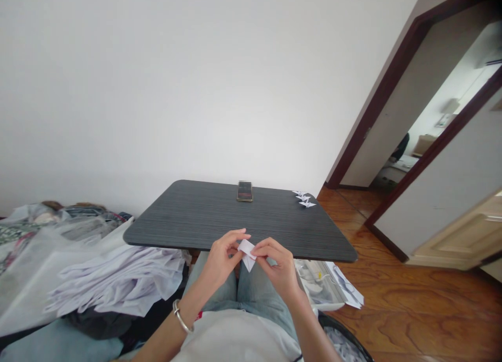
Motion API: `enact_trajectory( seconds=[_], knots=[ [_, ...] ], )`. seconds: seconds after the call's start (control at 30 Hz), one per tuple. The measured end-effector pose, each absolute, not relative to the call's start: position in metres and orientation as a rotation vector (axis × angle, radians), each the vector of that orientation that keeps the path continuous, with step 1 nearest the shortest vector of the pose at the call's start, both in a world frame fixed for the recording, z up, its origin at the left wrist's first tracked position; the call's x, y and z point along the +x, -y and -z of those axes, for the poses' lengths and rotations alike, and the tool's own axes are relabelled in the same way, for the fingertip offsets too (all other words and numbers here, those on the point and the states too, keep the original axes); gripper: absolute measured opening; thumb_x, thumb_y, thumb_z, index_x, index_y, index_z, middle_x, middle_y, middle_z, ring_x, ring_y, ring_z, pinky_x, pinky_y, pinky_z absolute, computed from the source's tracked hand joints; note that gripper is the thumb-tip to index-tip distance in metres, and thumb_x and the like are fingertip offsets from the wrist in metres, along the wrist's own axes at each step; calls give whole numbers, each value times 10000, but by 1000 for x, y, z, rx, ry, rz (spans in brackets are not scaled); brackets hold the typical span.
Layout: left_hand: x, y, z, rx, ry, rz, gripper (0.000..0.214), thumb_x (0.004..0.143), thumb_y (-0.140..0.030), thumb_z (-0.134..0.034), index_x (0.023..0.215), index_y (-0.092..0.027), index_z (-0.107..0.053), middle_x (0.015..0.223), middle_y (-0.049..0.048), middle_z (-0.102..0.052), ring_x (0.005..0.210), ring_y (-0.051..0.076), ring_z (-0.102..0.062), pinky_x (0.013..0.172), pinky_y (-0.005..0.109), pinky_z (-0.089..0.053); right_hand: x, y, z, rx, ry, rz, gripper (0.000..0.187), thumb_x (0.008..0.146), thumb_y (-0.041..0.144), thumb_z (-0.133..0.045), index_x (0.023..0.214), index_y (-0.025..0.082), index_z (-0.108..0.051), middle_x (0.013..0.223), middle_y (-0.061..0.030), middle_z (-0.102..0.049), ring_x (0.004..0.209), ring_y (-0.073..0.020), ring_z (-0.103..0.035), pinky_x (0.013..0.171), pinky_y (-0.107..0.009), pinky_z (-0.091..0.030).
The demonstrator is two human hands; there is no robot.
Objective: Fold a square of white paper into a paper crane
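Observation:
My left hand (221,260) and my right hand (278,268) both pinch a small folded piece of white paper (247,251), held just above my lap at the near edge of the dark grey table (204,221). The fingers of both hands are closed on the paper. A silver bangle (181,316) is on my left wrist. Several folded white paper shapes (304,198) lie at the table's far right corner. A phone (244,191) lies at the far middle of the table.
A heap of white paper sheets (113,278) and cloth lies to the left. A plastic bag (329,283) sits under the table's right side and a dark bin (345,341) is at the lower right. An open doorway (431,142) is at the right, over a wooden floor.

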State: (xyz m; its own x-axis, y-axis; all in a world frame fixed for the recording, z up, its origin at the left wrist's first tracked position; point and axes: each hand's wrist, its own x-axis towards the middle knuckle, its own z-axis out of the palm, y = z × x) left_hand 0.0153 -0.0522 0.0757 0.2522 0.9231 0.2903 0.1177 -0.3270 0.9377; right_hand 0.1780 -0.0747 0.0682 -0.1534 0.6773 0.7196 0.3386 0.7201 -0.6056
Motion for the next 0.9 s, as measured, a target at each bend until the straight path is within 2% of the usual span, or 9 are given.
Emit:
enact_trajectory(
  seconds=[0.07, 0.2, 0.3, 0.43, 0.57, 0.63, 0.73, 0.8, 0.9],
  knots=[
    [15, 51, -76, 1489, -962, -1169, 316, 688, -149, -617, 1002, -142, -655, 1208, 131, -598, 714, 160, -666, 653, 276, -522, 178, 75, -67, -813, 1772, -291, 193, 813, 78, -538, 785, 211, -675, 777, -41, -625, 666, -138, -595, 553, -232, -456],
    [13, 50, -79, 1248, -919, -1128, 297, 656, -166, -668, 948, -112, -681, 839, 89, -732, 666, 160, -658, 643, 246, -489, 177, 75, -66, -831, 1784, -212, 196, 826, 99, -536, 794, 224, -683, 824, -45, -619, 699, -142, -610, 573, -238, -467],
    [12, 50, -82, 1146, -893, -1135, 184, 620, -159, -698, 799, -120, -719, 770, 64, -737, 666, 151, -648, 659, 231, -477, 175, 76, -65, -814, 1768, -219, 188, 821, 101, -542, 784, 222, -681, 836, -47, -614, 706, -144, -611, 571, -235, -472],
    [14, 52, -84, 1060, -880, -1136, 172, 607, -183, -718, 771, -131, -735, 683, 49, -731, 647, 153, -646, 671, 242, -478, 172, 76, -66, -857, 1668, -305, 202, 790, 74, -542, 851, 222, -664, 862, -48, -599, 698, -138, -590, 566, -231, -485],
    [16, 54, -84, 1039, -871, -1140, 185, 603, -190, -722, 779, -132, -739, 680, 51, -729, 680, 165, -651, 699, 254, -482, 169, 73, -63, -978, 1464, -472, 218, 754, 113, -578, 937, 217, -637, 952, -58, -592, 670, -128, -579, 541, -224, -493],
    [16, 55, -85, 1054, -862, -1135, 186, 618, -191, -712, 793, -134, -738, 702, 50, -730, 710, 166, -651, 722, 254, -482, 169, 72, -61, -1007, 1369, -600, 207, 757, 140, -582, 950, 205, -624, 868, -44, -629, 671, -139, -597, 552, -228, -495],
    [17, 57, -86, 1077, -807, -1107, 173, 655, -215, -687, 798, -127, -727, 742, 54, -725, 752, 170, -650, 779, 279, -484, 169, 71, -58, -1034, 1298, -718, 104, 772, 181, -576, 855, 178, -638, 714, -26, -654, 641, -152, -610, 572, -244, -494],
    [17, 58, -86, 1101, -768, -1097, 162, 675, -240, -676, 782, -123, -707, 771, 55, -715, 768, 171, -646, 792, 297, -490, 169, 71, -58, -1043, 1282, -696, 82, 774, 184, -565, 799, 171, -642, 683, -24, -653, 613, -148, -603, 559, -242, -484],
    [17, 56, -82, 1171, -766, -1140, 170, 667, -257, -696, 771, -131, -648, 785, 43, -692, 712, 150, -636, 701, 272, -506, 170, 71, -59, -1029, 1328, -600, 97, 762, 154, -551, 753, 180, -644, 686, -16, -636, 622, -145, -593, 555, -235, -475]
  ],
)
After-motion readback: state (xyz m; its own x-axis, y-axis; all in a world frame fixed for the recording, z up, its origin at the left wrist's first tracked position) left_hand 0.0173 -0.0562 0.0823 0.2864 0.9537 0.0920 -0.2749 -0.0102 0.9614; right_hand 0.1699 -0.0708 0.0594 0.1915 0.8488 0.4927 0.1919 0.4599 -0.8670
